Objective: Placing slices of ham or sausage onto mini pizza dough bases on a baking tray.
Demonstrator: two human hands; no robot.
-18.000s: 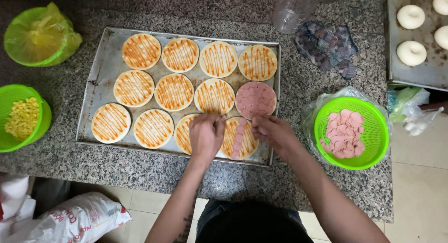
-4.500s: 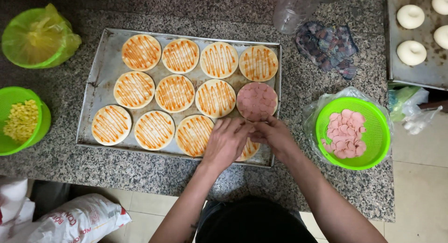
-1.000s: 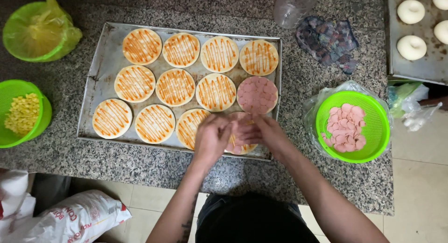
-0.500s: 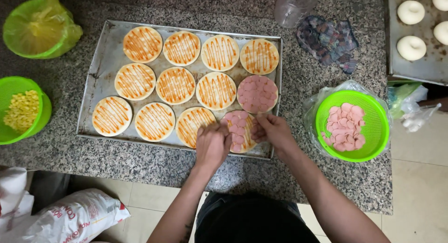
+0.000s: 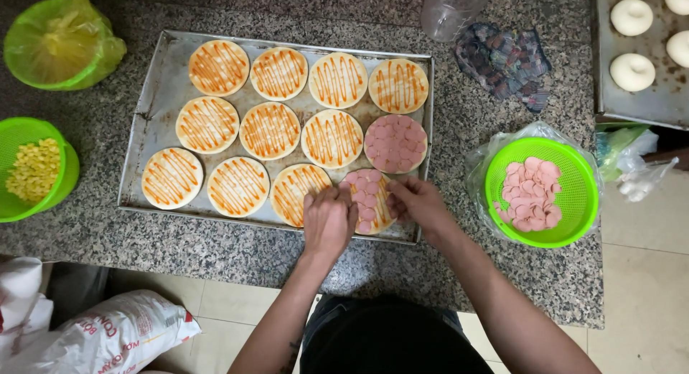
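A metal baking tray point(image 5: 154, 123) on a granite counter holds several round dough bases striped with orange sauce. One base point(image 5: 395, 143) is fully covered with pink sausage slices. The base in the tray's near right corner point(image 5: 367, 197) is partly covered with slices. My left hand point(image 5: 328, 220) rests on that base's left edge, fingers curled over it. My right hand point(image 5: 418, 202) touches its right edge, fingers bent against the slices. A green strainer basket point(image 5: 578, 202) of pink sausage slices sits to the right of my right hand.
A green basket of corn kernels point(image 5: 32, 169) sits at the left, with a bag-lined green bowl point(image 5: 61, 44) behind it. A patterned cloth point(image 5: 506, 62) and a tray of white dough balls point(image 5: 639, 47) lie at the back right. A printed sack point(image 5: 108, 331) is on the floor.
Both hands have drawn apart to the sides of the near right base. More sausage slices show on it than a second ago.
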